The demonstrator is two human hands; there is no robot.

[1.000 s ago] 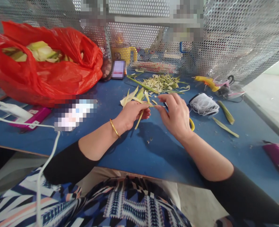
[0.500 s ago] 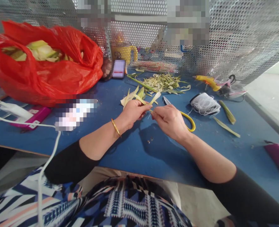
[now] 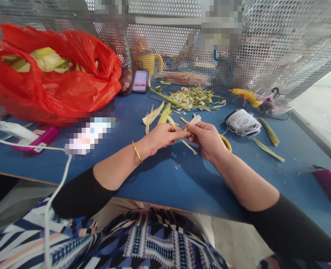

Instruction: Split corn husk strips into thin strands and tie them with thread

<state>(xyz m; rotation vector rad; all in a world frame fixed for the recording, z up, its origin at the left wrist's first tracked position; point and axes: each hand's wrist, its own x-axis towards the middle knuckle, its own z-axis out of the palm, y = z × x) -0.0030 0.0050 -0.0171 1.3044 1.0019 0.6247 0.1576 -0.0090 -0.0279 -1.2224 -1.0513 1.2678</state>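
My left hand [image 3: 161, 136] and my right hand [image 3: 206, 138] meet over the blue table [image 3: 165, 175], both pinched on a thin pale green leaf strip [image 3: 188, 123]. One end of the strip sticks up between the fingertips; another piece trails down toward the table. A gold bangle sits on my left wrist. More leaf strips [image 3: 157, 114] lie just beyond my left hand. Yellow-handled scissors [image 3: 225, 142] lie partly hidden behind my right hand.
A red plastic bag [image 3: 53, 86] holding green leaves stands at the left. A heap of leaf trimmings [image 3: 192, 98] lies at the back, a spool of white thread [image 3: 242, 122] to the right, and a yellow glue gun [image 3: 246, 95] beyond. Perforated metal mesh closes the back.
My right hand closed from spread fingers into a pinch and took the strip's end. Both hands then drew closer, turning the strip between them.
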